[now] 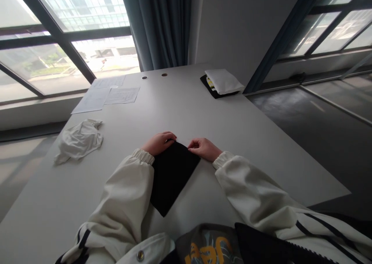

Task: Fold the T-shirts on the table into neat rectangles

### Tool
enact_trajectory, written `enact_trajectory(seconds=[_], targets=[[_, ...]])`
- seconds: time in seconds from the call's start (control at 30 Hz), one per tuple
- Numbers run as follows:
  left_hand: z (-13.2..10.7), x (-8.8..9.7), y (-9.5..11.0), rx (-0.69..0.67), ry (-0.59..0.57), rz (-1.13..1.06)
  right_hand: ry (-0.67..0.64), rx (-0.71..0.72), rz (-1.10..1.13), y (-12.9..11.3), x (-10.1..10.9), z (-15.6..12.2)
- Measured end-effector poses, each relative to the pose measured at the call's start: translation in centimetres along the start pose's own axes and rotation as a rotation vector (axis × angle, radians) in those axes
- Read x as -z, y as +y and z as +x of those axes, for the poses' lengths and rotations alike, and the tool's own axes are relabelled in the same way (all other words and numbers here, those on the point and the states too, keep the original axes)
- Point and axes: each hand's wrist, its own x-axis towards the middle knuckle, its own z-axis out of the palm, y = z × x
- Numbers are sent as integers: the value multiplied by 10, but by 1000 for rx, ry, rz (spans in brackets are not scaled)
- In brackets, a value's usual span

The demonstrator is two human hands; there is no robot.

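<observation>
A folded piece of black cloth (174, 175) lies on the white table (244, 148) in front of me. My left hand (160, 143) rests at its far left edge, thumb and fingers closed on the fabric there. At the far right edge, my right hand (205, 148) pinches the cloth between thumb and forefinger, its other fingers curled in. My left sleeve hides part of the cloth's left side. Whether the black cloth is a garment I cannot tell.
A crumpled white cloth (80, 140) lies to the left. Paper sheets (122, 95) are at the far left. A folded white cloth (223, 81) sits on a black one (213, 91) at the far right. Two round holes are near the back edge, by a curtain (162, 28).
</observation>
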Motion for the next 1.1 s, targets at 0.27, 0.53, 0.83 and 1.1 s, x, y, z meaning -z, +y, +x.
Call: enact_trajectory(seconds=[0.27, 0.53, 0.83, 1.1], targets=[[1, -6, -1, 170, 47, -1, -196, -52, -3, -3, 17, -5], [1, -13, -6, 271, 68, 45, -131, 23, -227, -9, 19, -8], [-1, -15, 4, 364, 86, 258, 62, 268, -706, -29, -12, -21], [-62, -11, 69, 316, 77, 463, 192, 302, -902, -23, -44, -23]])
